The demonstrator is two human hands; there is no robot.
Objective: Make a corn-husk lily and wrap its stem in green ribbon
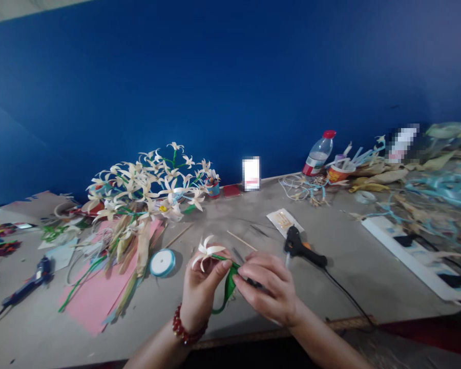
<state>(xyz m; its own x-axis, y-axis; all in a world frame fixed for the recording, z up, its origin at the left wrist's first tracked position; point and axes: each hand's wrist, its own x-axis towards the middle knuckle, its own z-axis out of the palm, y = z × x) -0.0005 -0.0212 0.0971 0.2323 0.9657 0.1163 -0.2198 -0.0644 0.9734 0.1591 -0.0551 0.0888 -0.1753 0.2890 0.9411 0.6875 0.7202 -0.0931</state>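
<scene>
A white craft flower (206, 252) on a green stem is pinched between thumb and fingers of my left hand (202, 279), which wears a red bead bracelet. A green strip (230, 284) hangs from the stem between my hands and curls down below them. Close against it on the right, my right hand (267, 287) is closed, its fingertips touching the strip. A dark tool (255, 283) shows partly under the right hand's fingers; its kind is hidden. Beside the left hand lies a roll of pale blue ribbon (163, 263).
Many white flowers (149, 179) stand at the back left, near pink paper (88, 302). A black glue gun (305, 248) lies right of my hands, a blue one (33, 282) far left. At right are a power strip (407, 256), a bottle (318, 156) and a cup (340, 173).
</scene>
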